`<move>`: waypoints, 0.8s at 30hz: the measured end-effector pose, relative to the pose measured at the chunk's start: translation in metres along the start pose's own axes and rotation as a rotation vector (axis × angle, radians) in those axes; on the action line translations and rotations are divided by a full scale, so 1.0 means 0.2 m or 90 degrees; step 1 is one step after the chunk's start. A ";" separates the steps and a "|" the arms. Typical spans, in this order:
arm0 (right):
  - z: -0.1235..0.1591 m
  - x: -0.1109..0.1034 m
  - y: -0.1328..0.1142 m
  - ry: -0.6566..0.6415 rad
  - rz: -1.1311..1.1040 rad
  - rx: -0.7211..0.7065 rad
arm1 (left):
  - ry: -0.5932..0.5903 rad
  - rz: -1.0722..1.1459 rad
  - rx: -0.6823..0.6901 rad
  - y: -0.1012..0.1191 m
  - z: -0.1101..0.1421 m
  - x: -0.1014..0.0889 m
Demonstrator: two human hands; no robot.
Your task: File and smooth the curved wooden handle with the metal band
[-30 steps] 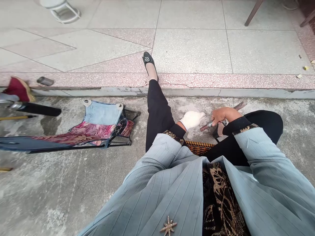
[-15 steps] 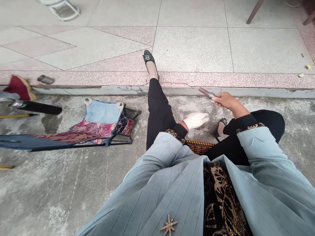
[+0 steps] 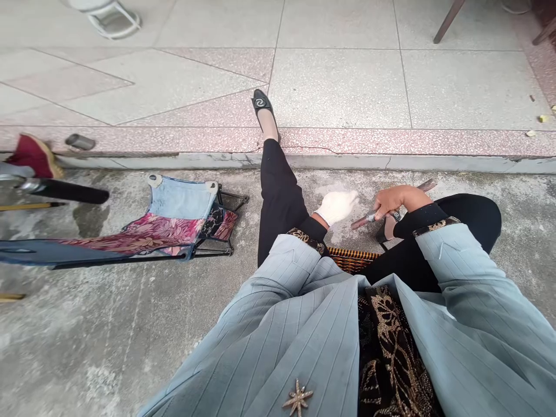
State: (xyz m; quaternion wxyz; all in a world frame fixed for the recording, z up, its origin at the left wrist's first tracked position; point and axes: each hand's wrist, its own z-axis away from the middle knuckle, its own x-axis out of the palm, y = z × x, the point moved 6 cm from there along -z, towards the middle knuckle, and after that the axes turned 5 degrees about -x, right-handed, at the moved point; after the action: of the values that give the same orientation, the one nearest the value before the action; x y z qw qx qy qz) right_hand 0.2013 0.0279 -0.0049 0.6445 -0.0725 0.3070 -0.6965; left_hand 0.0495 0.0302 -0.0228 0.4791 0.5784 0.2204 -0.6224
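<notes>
In right hand (image 3: 390,201), one rod (image 3: 360,222); on left hand (image 3: 336,209), one glove (image 3: 339,205)

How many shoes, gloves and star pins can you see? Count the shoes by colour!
Black shoes: 2
Red shoe: 1
White glove: 1
Star pin: 1
Total: 5
</notes>
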 end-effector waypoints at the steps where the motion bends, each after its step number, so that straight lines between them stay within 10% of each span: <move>1: 0.03 0.01 -0.03 -0.026 -0.037 -0.048 | -0.003 0.033 -0.009 -0.01 -0.01 -0.01; 6: 0.14 -0.18 -0.06 0.211 -0.263 -0.255 | -0.040 0.157 -0.021 -0.02 -0.02 0.00; 11: 0.14 -0.28 0.06 0.442 -0.337 -0.140 | -0.112 0.146 0.040 0.04 -0.01 0.07; 18: 0.05 -0.28 0.08 0.440 0.070 0.132 | -0.133 0.042 0.083 0.10 0.01 0.10; 24: -0.05 -0.15 0.07 0.197 0.230 0.198 | -0.037 -0.051 0.047 0.06 0.02 0.05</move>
State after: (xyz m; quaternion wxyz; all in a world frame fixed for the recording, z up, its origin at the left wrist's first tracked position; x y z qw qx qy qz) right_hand 0.2140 0.0602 -0.0115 0.7068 0.1906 0.2992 -0.6121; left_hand 0.0588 0.0189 -0.0279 0.4382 0.5679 0.2062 -0.6655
